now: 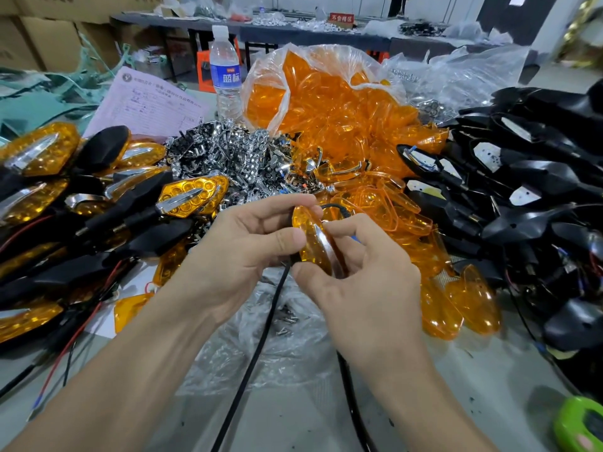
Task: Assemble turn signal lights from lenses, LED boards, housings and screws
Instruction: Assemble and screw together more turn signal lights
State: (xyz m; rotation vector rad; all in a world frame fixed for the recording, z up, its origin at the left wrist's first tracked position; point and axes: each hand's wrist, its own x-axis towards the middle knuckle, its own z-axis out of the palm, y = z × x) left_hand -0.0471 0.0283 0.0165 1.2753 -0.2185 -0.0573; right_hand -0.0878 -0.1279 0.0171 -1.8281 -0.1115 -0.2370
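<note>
Both hands hold one turn signal light [310,239] edge-on over the middle of the table: an amber lens with a chrome strip on a dark housing. My left hand [241,252] grips its left side with thumb and fingers. My right hand [365,275] pinches its right side, thumb at the lower end. A black cable [261,337] hangs from it toward me. Loose amber lenses [329,106] spill from a clear bag behind. Chrome reflector parts [235,151] lie in a heap at centre. Small screws [288,318] lie on plastic below my hands.
Finished lights [98,197] with amber lenses and black housings pile up at left. Black housings with boards [522,177] are stacked at right. A water bottle [225,73] and a pink paper form [143,102] stand behind. A green object [580,425] sits at the bottom right.
</note>
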